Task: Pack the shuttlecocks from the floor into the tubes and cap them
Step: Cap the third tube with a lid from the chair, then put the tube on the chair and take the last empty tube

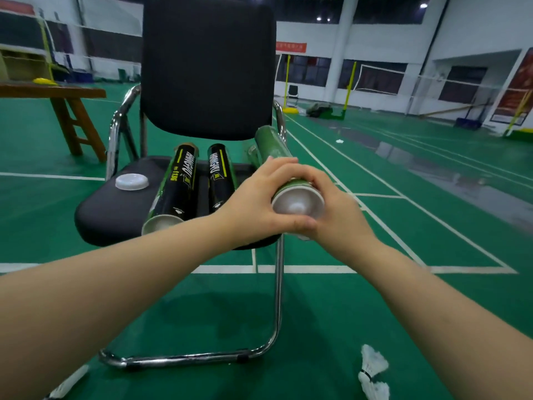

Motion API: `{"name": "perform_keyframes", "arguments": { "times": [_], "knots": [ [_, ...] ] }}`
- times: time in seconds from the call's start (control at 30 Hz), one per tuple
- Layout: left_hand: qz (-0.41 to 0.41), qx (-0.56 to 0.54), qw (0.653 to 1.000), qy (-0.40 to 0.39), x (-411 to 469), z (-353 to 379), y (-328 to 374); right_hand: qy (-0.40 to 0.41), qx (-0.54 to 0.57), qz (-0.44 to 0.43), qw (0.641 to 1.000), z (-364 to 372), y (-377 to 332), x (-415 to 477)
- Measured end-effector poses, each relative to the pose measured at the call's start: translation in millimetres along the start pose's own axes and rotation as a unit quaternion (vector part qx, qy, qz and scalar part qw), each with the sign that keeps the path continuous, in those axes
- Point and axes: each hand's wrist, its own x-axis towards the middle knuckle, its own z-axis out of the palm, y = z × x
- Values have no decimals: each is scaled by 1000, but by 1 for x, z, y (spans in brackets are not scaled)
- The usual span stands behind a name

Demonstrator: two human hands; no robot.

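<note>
Green tube (274,147) gripped at capped end — left hand (253,203) and right hand (334,217) curled round it.
On chair seat (112,212): two black tubes (178,183) mid-seat, loose white lid (131,181) near left edge.

Matt cloth, bright metal, glossy tubes

You see the chair back (207,67) in matt black cloth, its frame (278,298) polished metal; black tubes (178,183) and green tube (272,145) glossy, the loose cap (131,181) smooth white plastic, the bench (52,92) dull wood.

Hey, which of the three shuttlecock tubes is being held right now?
The green cardboard tube: left hand and right hand both grip its near end. The left black tube and middle black tube lie on the black chair seat.
</note>
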Motion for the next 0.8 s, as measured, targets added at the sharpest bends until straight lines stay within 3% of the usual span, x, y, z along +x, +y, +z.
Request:
{"name": "perform_keyframes", "arguments": {
  "times": [0.3,0.43,0.5,0.7,0.8],
  "knots": [
    [-11,176,971,-161,2,-8,-38,-13,-126,14,992,32,38,17],
    [-17,315,926,-205,-6,-12,-60,-78,-184,54,978,45,45,25],
    [-18,374,907,-196,-11,-9,-69,-83,-213,63,971,48,45,29],
    [-4,387,908,-163,-13,-7,-68,-82,-225,52,969,38,52,26],
    [-9,383,908,-167,-14,-4,-66,-83,-244,132,957,34,65,22]
  ]
}}
